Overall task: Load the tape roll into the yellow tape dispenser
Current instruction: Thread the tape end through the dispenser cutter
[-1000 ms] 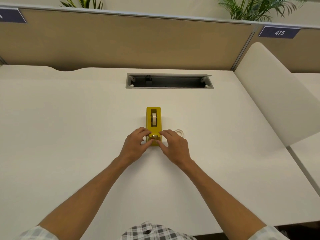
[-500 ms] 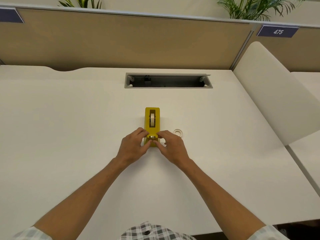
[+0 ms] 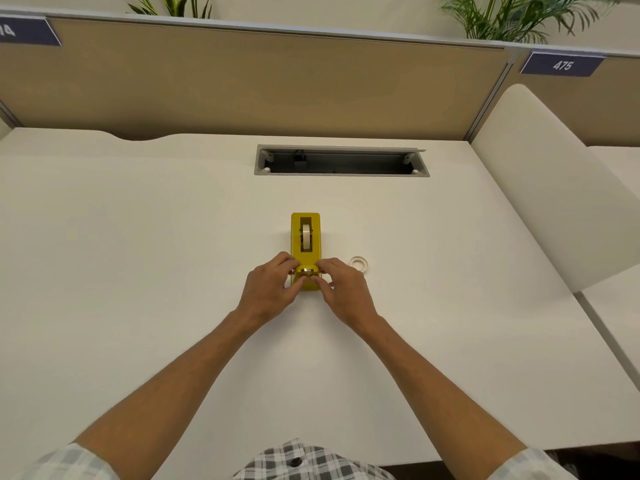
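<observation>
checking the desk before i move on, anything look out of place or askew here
Only one thing: a small clear ring, perhaps an empty tape core, lies loose on the desk right of the yellow tape dispenser. The dispenser stands straight with a tape roll seated in it; both hands work at its near end.

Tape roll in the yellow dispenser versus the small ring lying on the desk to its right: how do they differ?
The tape roll stands on edge inside the slot of the yellow dispenser; the small ring lies flat on the desk. The tape roll shows only its cream outer band, while the small ring shows its open centre and looks pale and thin. The small ring sits loose, apart from the right hand. Both are round and light in colour.
</observation>
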`<control>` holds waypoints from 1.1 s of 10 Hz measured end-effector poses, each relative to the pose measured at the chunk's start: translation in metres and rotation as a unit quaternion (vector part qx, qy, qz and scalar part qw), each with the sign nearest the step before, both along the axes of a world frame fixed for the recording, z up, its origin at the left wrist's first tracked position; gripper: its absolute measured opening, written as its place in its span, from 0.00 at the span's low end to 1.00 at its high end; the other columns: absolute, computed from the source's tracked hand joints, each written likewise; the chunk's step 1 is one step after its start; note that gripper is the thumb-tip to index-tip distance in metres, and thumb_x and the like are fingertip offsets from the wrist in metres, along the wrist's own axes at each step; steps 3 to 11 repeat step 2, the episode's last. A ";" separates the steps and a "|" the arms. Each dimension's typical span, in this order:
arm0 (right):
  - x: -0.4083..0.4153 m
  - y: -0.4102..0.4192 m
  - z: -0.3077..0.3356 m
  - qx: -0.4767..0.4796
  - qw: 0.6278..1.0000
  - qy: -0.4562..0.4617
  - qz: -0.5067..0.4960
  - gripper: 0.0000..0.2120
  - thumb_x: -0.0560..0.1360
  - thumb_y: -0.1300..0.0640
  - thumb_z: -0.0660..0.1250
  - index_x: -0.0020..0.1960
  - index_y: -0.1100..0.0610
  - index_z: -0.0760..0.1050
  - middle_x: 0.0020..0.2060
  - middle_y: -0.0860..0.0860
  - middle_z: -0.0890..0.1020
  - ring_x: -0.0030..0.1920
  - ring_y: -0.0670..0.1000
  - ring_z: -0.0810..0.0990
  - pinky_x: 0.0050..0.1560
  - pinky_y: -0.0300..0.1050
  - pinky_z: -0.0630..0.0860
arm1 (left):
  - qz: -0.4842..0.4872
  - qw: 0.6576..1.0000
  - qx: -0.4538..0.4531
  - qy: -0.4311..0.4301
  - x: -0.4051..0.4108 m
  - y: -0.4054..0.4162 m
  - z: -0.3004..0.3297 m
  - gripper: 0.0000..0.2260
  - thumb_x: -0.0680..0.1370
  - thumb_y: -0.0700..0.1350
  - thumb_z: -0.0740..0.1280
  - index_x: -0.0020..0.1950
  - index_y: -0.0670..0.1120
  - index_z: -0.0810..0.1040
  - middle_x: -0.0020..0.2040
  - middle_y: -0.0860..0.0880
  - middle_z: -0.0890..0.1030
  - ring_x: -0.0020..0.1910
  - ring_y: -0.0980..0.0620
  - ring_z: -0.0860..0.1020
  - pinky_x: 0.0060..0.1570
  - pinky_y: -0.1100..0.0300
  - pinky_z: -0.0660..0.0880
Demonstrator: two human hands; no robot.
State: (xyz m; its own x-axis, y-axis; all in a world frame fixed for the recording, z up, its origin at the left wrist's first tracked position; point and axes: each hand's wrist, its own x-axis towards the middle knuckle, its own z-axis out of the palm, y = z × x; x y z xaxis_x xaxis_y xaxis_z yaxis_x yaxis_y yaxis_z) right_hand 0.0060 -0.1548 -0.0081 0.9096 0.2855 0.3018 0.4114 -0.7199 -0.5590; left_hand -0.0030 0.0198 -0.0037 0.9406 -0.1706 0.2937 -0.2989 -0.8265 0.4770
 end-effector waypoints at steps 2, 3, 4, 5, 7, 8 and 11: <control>-0.002 -0.001 0.003 -0.020 1.000 0.007 0.010 0.16 0.77 0.50 0.67 0.61 0.56 0.76 0.55 0.50 0.81 0.46 0.52 0.82 0.42 0.50 0.82 | -0.010 1.000 -0.024 0.018 0.001 0.002 0.001 0.13 0.75 0.51 0.69 0.55 0.45 0.80 0.51 0.51 0.79 0.41 0.52 0.79 0.39 0.53 0.80; -0.002 -0.001 0.003 -0.020 1.000 0.007 0.010 0.16 0.77 0.50 0.67 0.61 0.56 0.76 0.55 0.50 0.81 0.46 0.52 0.82 0.42 0.50 0.82 | -0.010 1.000 -0.024 0.018 0.001 0.002 0.001 0.13 0.75 0.51 0.69 0.55 0.45 0.80 0.51 0.51 0.79 0.41 0.52 0.79 0.39 0.53 0.80; -0.002 -0.001 0.003 -0.020 1.000 0.007 0.010 0.16 0.77 0.50 0.67 0.61 0.56 0.76 0.55 0.50 0.81 0.46 0.52 0.82 0.42 0.50 0.82 | -0.010 1.000 -0.024 0.018 0.001 0.002 0.001 0.13 0.75 0.51 0.69 0.55 0.45 0.80 0.51 0.51 0.79 0.41 0.52 0.79 0.39 0.53 0.80; -0.002 -0.001 0.003 -0.020 1.000 0.007 0.010 0.16 0.77 0.50 0.67 0.61 0.56 0.76 0.55 0.50 0.81 0.46 0.52 0.82 0.42 0.50 0.82 | -0.010 1.000 -0.024 0.018 0.001 0.002 0.001 0.13 0.75 0.51 0.69 0.55 0.45 0.80 0.51 0.51 0.79 0.41 0.52 0.79 0.39 0.53 0.80; -0.002 -0.001 0.003 -0.020 1.000 0.007 0.010 0.16 0.77 0.50 0.67 0.61 0.56 0.76 0.55 0.50 0.81 0.46 0.52 0.82 0.42 0.50 0.82 | -0.010 1.000 -0.024 0.018 0.001 0.002 0.001 0.13 0.75 0.51 0.69 0.55 0.45 0.80 0.51 0.51 0.79 0.41 0.52 0.79 0.39 0.53 0.80; -0.002 -0.001 0.003 -0.020 1.000 0.007 0.010 0.16 0.77 0.50 0.67 0.61 0.56 0.76 0.55 0.50 0.81 0.46 0.52 0.82 0.42 0.50 0.82 | -0.010 1.000 -0.024 0.018 0.001 0.002 0.001 0.13 0.75 0.51 0.69 0.55 0.45 0.80 0.51 0.51 0.79 0.41 0.52 0.79 0.39 0.53 0.80; -0.002 -0.001 0.003 -0.020 1.000 0.007 0.010 0.16 0.77 0.50 0.67 0.61 0.56 0.76 0.55 0.50 0.81 0.46 0.52 0.82 0.42 0.50 0.82 | -0.010 1.000 -0.024 0.018 0.001 0.002 0.001 0.13 0.75 0.51 0.69 0.55 0.45 0.80 0.51 0.51 0.79 0.41 0.52 0.79 0.39 0.53 0.80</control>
